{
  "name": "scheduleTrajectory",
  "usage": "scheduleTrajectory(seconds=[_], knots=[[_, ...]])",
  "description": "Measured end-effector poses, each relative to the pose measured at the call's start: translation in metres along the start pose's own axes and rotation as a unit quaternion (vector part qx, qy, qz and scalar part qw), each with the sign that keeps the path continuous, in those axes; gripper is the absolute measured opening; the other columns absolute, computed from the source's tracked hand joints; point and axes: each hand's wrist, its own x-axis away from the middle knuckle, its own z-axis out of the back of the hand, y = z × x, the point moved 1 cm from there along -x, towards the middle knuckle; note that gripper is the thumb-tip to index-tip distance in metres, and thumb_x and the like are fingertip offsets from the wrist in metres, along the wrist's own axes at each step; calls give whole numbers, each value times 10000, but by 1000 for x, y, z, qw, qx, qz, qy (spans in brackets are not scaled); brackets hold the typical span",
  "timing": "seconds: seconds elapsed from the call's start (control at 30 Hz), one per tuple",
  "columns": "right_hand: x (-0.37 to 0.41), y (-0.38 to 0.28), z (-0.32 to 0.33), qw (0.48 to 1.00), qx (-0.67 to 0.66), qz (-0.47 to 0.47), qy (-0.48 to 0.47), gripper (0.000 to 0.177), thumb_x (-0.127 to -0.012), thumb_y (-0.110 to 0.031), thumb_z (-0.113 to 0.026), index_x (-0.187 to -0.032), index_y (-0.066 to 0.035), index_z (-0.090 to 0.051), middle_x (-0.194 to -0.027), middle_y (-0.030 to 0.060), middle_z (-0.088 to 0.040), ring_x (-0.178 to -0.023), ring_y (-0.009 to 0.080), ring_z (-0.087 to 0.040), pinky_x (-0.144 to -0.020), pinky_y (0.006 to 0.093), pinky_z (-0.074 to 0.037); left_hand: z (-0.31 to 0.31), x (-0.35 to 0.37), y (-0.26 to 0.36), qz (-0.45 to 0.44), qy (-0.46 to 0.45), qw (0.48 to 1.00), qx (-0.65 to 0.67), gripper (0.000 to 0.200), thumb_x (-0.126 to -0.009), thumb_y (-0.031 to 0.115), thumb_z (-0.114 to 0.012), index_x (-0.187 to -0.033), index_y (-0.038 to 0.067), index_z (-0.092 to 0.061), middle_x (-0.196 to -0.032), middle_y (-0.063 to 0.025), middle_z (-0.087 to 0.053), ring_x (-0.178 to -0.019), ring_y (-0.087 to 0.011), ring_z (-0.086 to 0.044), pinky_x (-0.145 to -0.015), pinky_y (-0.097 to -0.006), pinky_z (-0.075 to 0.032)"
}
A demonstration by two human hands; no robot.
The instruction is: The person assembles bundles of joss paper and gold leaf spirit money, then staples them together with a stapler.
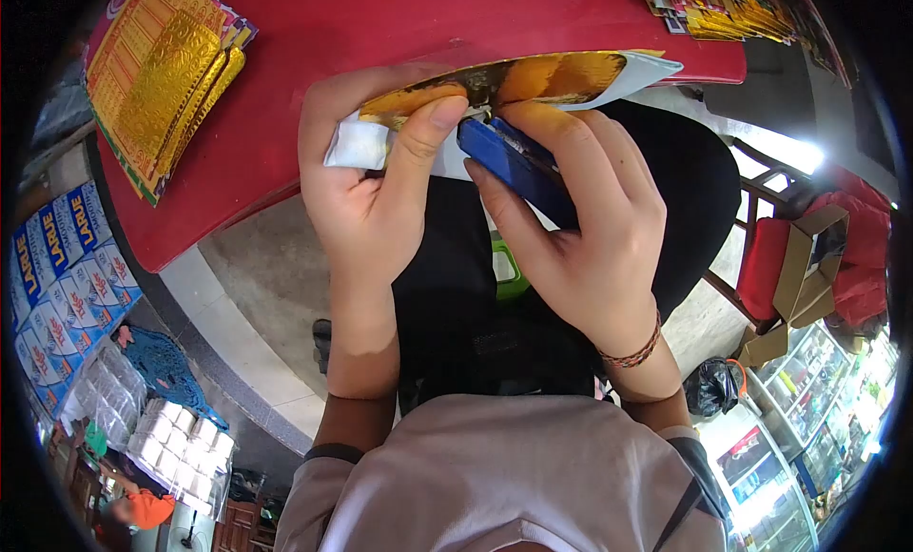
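Observation:
A folded gold-faced paper piece (561,77) with a pale underside is held up at the red table's near edge. My left hand (380,191) pinches its left part between thumb and fingers, the fingers hidden behind it. A small white wad (358,145) shows at the left palm. My right hand (599,210) is closed round a blue stapler (518,167), whose tip meets the paper's lower edge beside my left thumb. Whether the stapler's jaws are pressed together on the paper cannot be made out.
On the red table (285,29), a stack of gold and patterned papers (171,77) lies at the left and another bundle (732,10) at the top right. An open cardboard box (808,267) and a glass case stand right. A person in orange (150,507) is at the bottom left.

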Motion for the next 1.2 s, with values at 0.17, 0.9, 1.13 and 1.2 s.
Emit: scheduleTrajectory(seconds=[0.17, 0.9, 1.13, 1.2], knots=[[0, -1, -1, 1000, -12, 3, 3, 335, -674, -119, -735, -977, -64, -604, -848, 63, -588, -708, 243, -578, -562, 315, -489, 0, 0, -1, -14, 10, 1000, 9, 269, -821, 18, -694, -1035, -13, -533, -979, -99, -627, -862, -140, -618, -766, -242, -494], [16, -7, 23, 948, -275, -129, -96, 445, -809, -43, -679, -1151, 20, -401, -942, 86, -549, -811, 128, -526, -741, 240, -433, -7, 11, 36, -83, 2, 985, -153, 234, -787, 23, -731, -969, -19, -590, -940, -88, -632, -800, -130, -603, -719, -237, -464], [26, -11, 33, 980, -151, 17, 128, 417, -683, -74, -819, -942, 10, -503, -760, 62, -609, -589, 135, -603, -544, 220, -478, -16, 20, 68, -98, -37, 987, -119, 327, -802, 92, -721, -1016, -28, -505, -935, -129, -582, -829, -177, -591, -772, -283, -467], [32, -11, 34, 977, -160, 31, 136, 409, -687, -72, -817, -937, 5, -502, -752, 66, -609, -592, 132, -602, -542, 222, -478, -19, 22, 72, -112, -47, 988, -94, 322, -814, 89, -702, -1018, -27, -481, -919, -152, -589, -811, -201, -604, -762, -296, -483]])
